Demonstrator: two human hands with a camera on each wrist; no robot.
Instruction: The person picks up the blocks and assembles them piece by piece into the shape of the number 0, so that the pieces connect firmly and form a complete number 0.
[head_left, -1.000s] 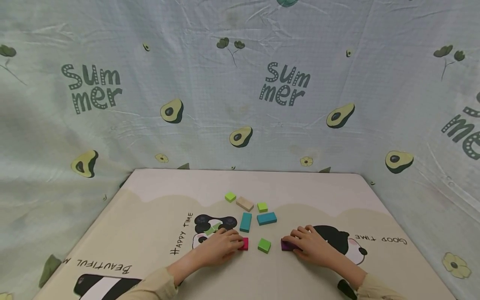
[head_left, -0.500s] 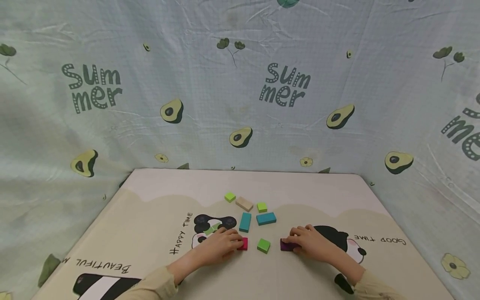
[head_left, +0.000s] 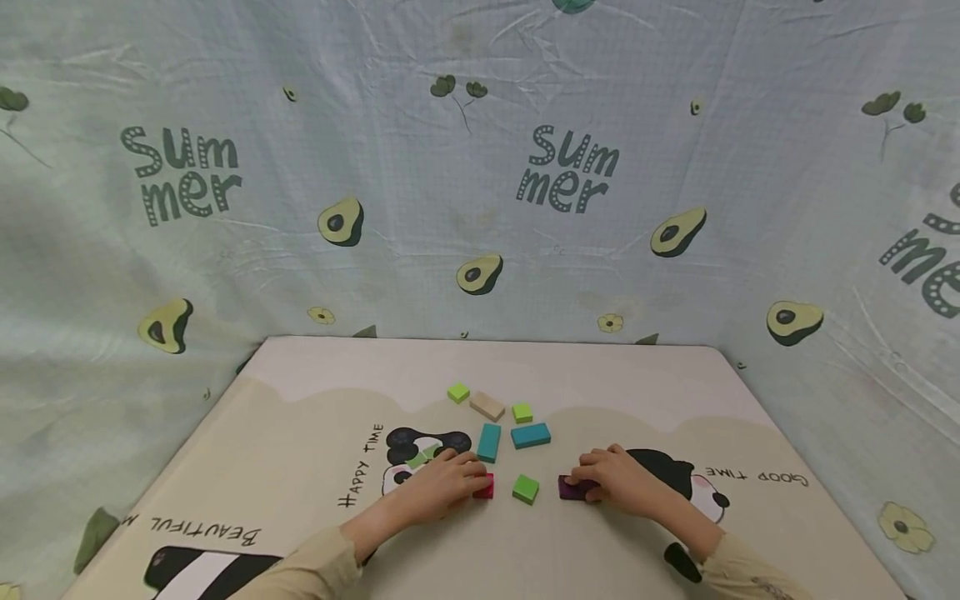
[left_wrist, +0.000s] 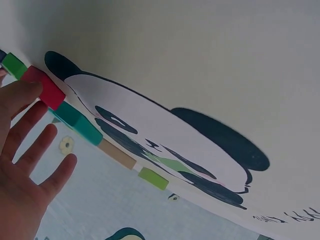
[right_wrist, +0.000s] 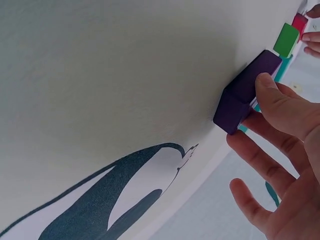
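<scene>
Purple block point(head_left: 567, 489): clamped in right-hand grip point(head_left: 621, 482), well apart from far edge of desk point(head_left: 600, 375); may twist if pinched off-centre.
Red block point(head_left: 485, 487): clamped in left-hand grip point(head_left: 442, 483), nearer left edge.
Green block point(head_left: 526, 489): loose between both; easily knocked by inward pushes.

My head view looks forward and down from well behind the fingers point(head_left: 471, 469); my wrist views face them closely, sharing the green block point(right_wrist: 286, 40) between left and right fingers.

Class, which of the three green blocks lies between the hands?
The darker green block, between the left hand and the right hand; the other two, paler lime, lie farther off, beyond the blue blocks.
</scene>
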